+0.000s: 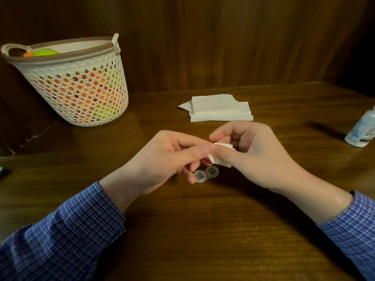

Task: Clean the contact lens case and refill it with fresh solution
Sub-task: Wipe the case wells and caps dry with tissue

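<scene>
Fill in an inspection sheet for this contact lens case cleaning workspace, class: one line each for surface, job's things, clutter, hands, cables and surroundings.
Surface: dark wooden table, glossy; no spills seen.
Job's things: clear lens case base lies on the table with both wells uncapped; stack of white tissues behind the hands; solution bottle stands at the right edge, partly cut off.
Clutter: white mesh basket at back left, holding orange and green items.
Hands: left hand pinches a small pink cap; right hand presses a folded tissue piece against it.
Cables: nothing seen.
Surroundings: wooden panel wall behind the table; a dark object at the left edge, too cropped to identify.
</scene>
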